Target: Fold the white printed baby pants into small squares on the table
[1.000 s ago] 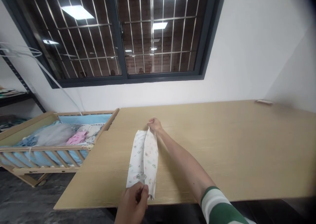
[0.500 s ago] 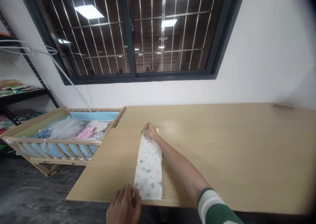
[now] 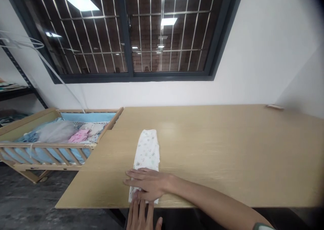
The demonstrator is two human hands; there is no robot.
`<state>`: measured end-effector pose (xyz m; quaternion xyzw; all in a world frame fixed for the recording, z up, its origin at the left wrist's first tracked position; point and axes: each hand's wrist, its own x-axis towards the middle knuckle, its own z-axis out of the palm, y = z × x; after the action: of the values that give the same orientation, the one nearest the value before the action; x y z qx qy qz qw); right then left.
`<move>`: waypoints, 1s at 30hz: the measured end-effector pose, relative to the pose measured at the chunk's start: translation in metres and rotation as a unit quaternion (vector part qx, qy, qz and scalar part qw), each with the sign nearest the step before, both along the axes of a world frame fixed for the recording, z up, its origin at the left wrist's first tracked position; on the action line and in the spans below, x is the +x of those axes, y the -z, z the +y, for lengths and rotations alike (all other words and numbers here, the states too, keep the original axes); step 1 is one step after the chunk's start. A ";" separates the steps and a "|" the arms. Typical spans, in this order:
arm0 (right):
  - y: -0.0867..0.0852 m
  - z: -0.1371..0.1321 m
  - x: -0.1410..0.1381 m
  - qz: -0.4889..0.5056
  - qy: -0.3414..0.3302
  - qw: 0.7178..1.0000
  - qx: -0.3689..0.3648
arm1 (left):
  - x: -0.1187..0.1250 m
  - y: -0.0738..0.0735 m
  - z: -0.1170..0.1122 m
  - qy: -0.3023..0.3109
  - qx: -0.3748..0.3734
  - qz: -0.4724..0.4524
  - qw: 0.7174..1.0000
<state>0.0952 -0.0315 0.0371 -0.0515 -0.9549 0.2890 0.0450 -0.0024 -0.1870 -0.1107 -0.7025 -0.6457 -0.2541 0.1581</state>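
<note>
A white cloth (image 3: 147, 147) with small green and grey prints lies on the wooden table as a long, narrow folded strip. My right hand (image 3: 149, 183) rests flat across its near part, palm down with fingers spread to the left. Just below, at the table's front edge, my left hand (image 3: 141, 213) has its fingers stretched out by the cloth's near end. The fingertips of the left hand meet the underside of the right hand's outline, and part of the cloth is covered there. Neither hand grips anything.
A wooden crib (image 3: 48, 145) with blue lining stands left of the table (image 3: 215, 155), holding a pink cloth (image 3: 79, 135) and white netting (image 3: 58, 132). Behind the table are a white wall and a barred window (image 3: 167, 47). A small flat object (image 3: 275, 106) lies at the far right corner.
My right hand has let go of the cloth's far end and come down flat onto its near part. My left hand has moved slightly right, its fingers now straightened.
</note>
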 end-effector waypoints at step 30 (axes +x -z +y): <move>0.015 0.169 0.011 0.022 0.269 0.925 0.269 | 0.007 -0.052 0.020 0.059 0.069 0.079 0.993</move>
<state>0.1064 0.1371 0.0221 -0.2865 -0.9456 -0.0005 0.1542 0.0047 -0.1669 -0.0587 -0.7447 -0.5693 -0.2511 0.2412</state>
